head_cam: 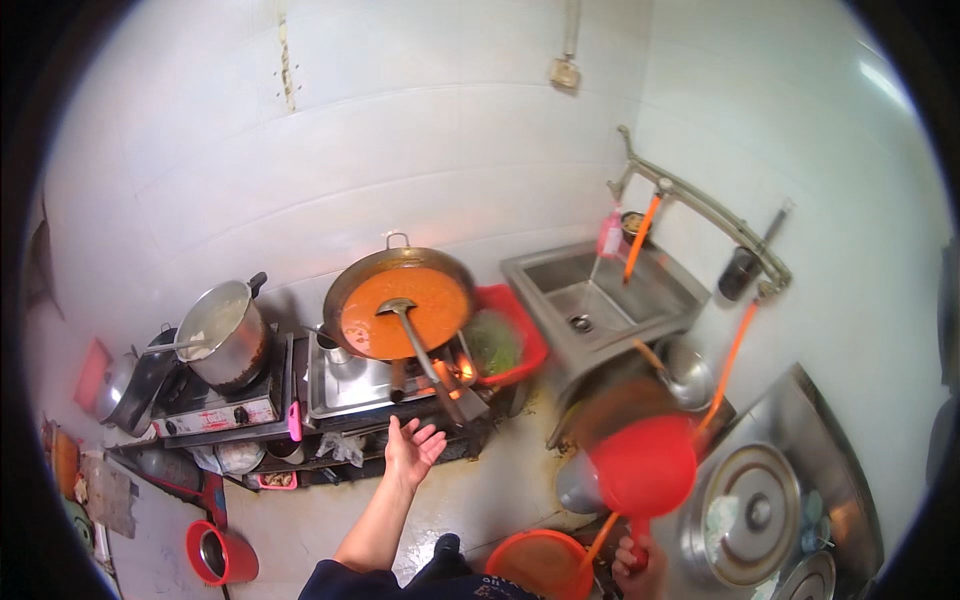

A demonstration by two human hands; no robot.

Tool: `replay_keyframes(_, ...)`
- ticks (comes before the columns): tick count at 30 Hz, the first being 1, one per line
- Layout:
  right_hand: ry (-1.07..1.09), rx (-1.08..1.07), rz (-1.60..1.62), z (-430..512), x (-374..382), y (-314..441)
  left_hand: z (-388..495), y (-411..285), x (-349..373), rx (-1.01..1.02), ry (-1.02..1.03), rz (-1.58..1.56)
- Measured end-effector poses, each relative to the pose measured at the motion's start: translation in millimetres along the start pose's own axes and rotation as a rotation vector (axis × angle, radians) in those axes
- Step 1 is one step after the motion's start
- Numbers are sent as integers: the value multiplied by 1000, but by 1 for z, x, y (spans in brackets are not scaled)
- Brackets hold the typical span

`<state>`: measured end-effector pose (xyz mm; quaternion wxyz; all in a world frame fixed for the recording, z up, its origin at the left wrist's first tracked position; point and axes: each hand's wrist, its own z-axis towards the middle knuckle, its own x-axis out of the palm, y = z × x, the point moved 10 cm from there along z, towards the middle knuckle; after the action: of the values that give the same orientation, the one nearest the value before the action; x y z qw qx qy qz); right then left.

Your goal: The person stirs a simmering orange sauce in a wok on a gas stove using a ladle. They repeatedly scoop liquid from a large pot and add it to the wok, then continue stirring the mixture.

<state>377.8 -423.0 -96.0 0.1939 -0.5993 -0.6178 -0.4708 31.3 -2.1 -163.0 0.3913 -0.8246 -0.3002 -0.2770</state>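
Note:
My left hand (pixel 415 451) is held palm up with its fingers apart, holding nothing, below the front edge of the stove. My right hand (pixel 636 564), at the lower right, grips the handle of a red plastic dipper (pixel 646 465), which is blurred. Ahead of my left hand a wok (pixel 345 281) of orange-red sauce (pixel 375 289) sits over a lit burner. A metal ladle (pixel 417 341) rests in it with its handle over the near rim. Below the dipper stands a red tub (pixel 499 551) of brownish liquid. What the dipper contains cannot be seen.
A pot (pixel 244 341) stands on a gas stove (pixel 217 416) at the left. A red basin (pixel 536 337) with something green lies between the wok and a steel sink (pixel 581 349). Large lidded pots (pixel 784 517) stand at the right. A red bucket (pixel 244 555) is at the lower left.

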Motion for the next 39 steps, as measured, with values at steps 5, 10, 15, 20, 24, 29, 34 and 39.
replay_keyframes(5,48,67,-184,133,174,-86,11,-78,48,-158,112,-111)
replay_keyframes(10,131,38,-524,258,297,-142,19,-93,78,-268,169,-190)
replay_keyframes(15,156,59,-599,353,394,-193,30,-85,80,-262,83,-197)
replay_keyframes(20,193,-79,-995,414,455,-221,27,-91,81,-261,66,-126)
replay_keyframes(24,183,-72,-977,456,454,-231,27,-90,79,-274,50,-107)
replay_keyframes(29,407,-415,-1257,494,477,-233,25,-91,84,-278,49,-120)
replay_keyframes(34,386,-718,-1593,477,490,-213,23,-91,88,-275,59,-127)
replay_keyframes(39,214,-993,-1972,441,507,-179,26,-88,90,-282,71,-157)
